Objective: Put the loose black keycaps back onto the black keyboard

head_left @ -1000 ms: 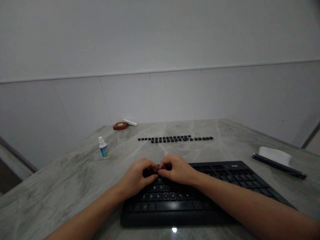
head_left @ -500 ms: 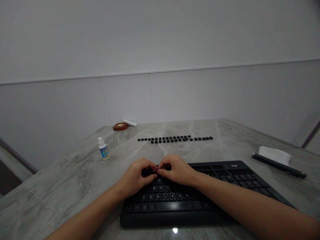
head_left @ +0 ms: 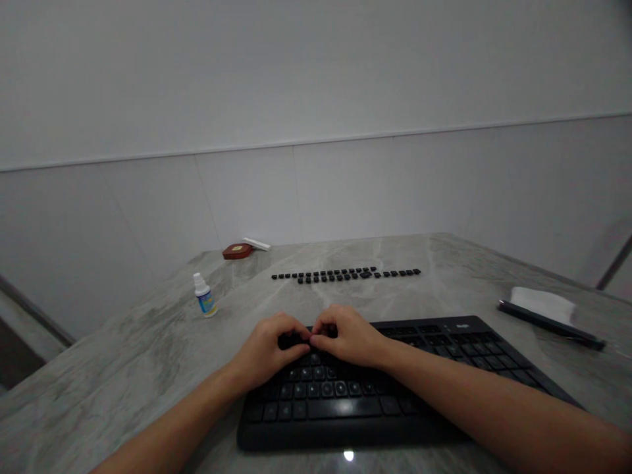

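Observation:
A black computer keyboard (head_left: pixel 345 431) lies on the table in front of me. Over its upper left part, my left hand (head_left: pixel 269 345) and my right hand (head_left: pixel 348 337) meet fingertip to fingertip. Thumb and forefinger of each hand are pinched together; whatever they grip, if anything, is too small and hidden to make out. My right forearm crosses above the keyboard's right half and covers some keys. Beyond the keyboard, loose black keycaps (head_left: pixel 330 275) are set out in two rows.
On the marble-patterned table (head_left: pixel 162 349) a small white bottle with a blue label (head_left: pixel 205 299) stands at left. A brown case (head_left: pixel 237 251) and a white strip (head_left: pixel 257 244) lie at the back. To the right, a black pen-like tool (head_left: pixel 550 324) rests by a white cloth or tissue (head_left: pixel 542 304).
Both hands keep the same pinched pose at the same place on the keyboard. Only the camera view has shifted very slightly.

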The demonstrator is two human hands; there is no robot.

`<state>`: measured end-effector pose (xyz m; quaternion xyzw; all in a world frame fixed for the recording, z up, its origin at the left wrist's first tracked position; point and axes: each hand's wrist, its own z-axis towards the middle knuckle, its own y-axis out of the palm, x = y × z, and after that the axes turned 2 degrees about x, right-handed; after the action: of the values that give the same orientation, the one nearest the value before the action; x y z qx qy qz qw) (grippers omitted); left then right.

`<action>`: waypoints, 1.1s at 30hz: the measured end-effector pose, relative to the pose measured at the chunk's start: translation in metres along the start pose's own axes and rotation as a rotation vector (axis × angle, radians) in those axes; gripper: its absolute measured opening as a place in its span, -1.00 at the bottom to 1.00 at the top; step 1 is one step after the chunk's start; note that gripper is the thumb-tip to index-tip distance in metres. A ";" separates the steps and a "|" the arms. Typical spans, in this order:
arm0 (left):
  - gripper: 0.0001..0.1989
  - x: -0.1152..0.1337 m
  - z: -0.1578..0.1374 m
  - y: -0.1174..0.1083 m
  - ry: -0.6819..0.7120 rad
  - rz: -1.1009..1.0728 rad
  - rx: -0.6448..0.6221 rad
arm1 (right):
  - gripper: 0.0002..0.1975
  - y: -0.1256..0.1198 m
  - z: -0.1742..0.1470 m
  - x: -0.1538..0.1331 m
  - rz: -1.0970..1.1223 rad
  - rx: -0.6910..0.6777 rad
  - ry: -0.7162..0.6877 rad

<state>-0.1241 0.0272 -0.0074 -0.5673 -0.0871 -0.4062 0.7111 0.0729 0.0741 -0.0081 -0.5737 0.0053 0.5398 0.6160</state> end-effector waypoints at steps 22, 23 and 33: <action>-0.86 0.001 0.000 -0.003 0.108 0.086 -0.033 | -0.87 0.002 0.000 0.003 0.020 -0.029 -0.007; -0.86 0.001 0.000 -0.003 0.108 0.084 -0.037 | -0.87 0.002 0.000 0.003 0.020 -0.030 -0.004; -0.93 0.002 0.000 -0.002 0.146 0.045 -0.022 | -0.88 0.002 0.002 0.002 -0.002 -0.036 0.009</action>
<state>-0.1238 0.0264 -0.0045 -0.5458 -0.0175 -0.4315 0.7181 0.0712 0.0765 -0.0100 -0.5870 -0.0023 0.5368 0.6061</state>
